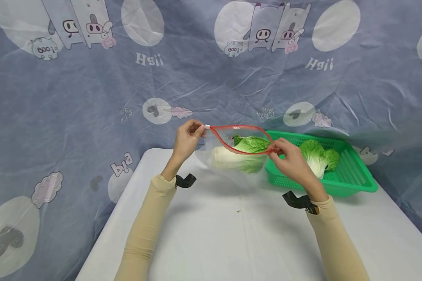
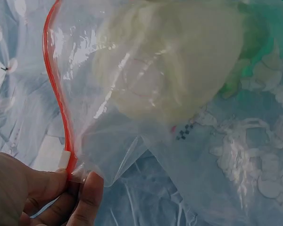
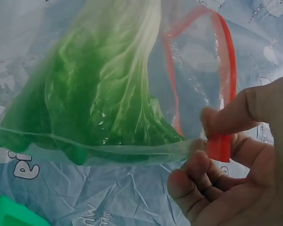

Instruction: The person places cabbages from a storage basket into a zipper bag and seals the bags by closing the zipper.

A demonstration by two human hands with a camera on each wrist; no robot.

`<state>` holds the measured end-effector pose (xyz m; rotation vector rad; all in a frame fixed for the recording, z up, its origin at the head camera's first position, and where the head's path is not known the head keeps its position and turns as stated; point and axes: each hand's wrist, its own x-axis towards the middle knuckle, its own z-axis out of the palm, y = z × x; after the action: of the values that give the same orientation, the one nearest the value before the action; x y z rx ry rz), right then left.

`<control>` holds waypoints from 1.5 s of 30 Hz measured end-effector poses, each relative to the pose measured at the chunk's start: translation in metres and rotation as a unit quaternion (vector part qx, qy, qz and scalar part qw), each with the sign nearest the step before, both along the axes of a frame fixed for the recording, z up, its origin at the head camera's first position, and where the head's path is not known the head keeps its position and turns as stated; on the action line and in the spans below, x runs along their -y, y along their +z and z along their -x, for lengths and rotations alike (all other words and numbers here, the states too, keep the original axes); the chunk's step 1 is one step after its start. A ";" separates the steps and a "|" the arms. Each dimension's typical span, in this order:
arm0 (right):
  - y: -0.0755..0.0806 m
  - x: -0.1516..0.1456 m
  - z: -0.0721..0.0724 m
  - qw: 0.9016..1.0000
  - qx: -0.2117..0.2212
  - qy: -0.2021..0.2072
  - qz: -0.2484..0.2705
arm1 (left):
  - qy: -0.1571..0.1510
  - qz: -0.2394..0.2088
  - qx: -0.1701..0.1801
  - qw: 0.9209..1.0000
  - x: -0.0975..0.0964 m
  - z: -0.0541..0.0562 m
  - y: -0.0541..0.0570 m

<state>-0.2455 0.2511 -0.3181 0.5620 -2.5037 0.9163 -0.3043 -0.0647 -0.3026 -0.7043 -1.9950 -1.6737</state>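
left hand [image 1: 188, 136] pinches one corner of the clear bag [image 1: 206, 157], right by the white slider [image 1: 207, 127]. right hand [image 1: 290, 156] grips the other end of the red strip [image 1: 239, 151]; bag mouth gapes between. one cabbage [image 1: 237, 160] inside the bag, on its side, stem end toward the left hand, leaves toward the right. bag held up over the table [image 1: 211, 234]; cannot tell if its bottom touches. second cabbage [image 1: 316, 158] in the green basket [image 1: 367, 173]. step, as judged: bagged, sealing not yet done. next move likely calls for a taut strip, slider drawn toward the right hand.
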 end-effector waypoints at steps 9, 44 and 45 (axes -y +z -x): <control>0.013 0.003 -0.004 0.999 0.003 0.008 0.049 | 0.023 0.003 0.029 0.999 -0.004 0.008 0.001; -0.011 0.023 0.056 0.991 0.042 0.013 0.124 | 0.137 0.075 -0.160 0.975 0.021 -0.005 -0.029; -0.018 0.021 0.061 0.991 0.052 0.017 0.124 | 0.130 0.093 -0.165 0.973 0.019 -0.011 -0.033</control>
<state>-0.3062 0.2303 -0.3358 0.4872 -2.4250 1.2786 -0.2936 -0.0836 -0.3359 -0.6974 -1.9220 -1.1477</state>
